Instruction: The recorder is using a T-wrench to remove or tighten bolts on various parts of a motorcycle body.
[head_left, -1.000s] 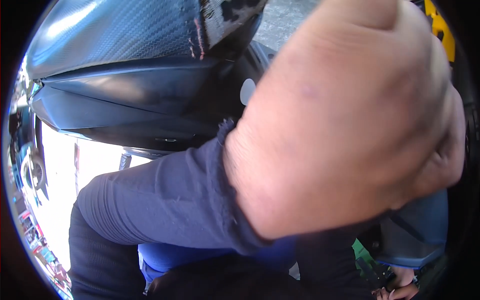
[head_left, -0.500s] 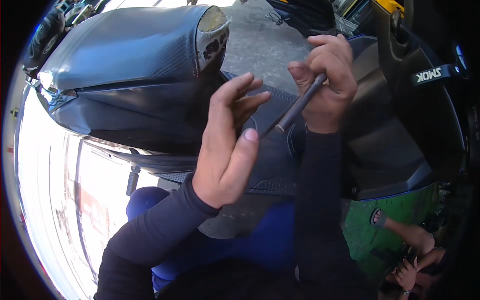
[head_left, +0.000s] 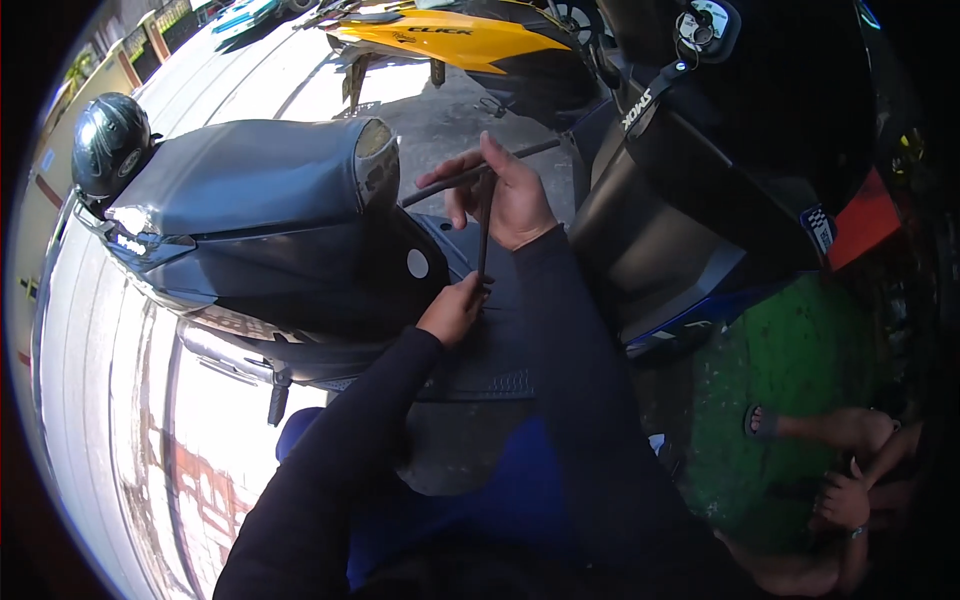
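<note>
A dark metal T-shaped tool point(head_left: 485, 235) is held above the black scooter's footboard point(head_left: 510, 355). My right hand point(head_left: 505, 205) has the crossbar lying across it, fingers loosely curled around it and thumb raised. Lower down, my left hand point(head_left: 450, 312) grips the long upright shaft near its end. Just left of both hands is the scooter's black seat point(head_left: 240, 175), torn at its front end, over a glossy body panel; to the right rises the front leg shield point(head_left: 650, 230).
A dark helmet point(head_left: 108, 145) rests at the seat's rear. A yellow-and-black scooter point(head_left: 470, 42) stands beyond, by a sunlit street. At lower right, another person's sandalled leg point(head_left: 820, 430) and hands point(head_left: 845, 500) show over a green floor point(head_left: 760, 360).
The view has widened to show more of the scooter and street. My hands, earlier separated or crossing the view, are now both on the tool, the left lower on the shaft.
</note>
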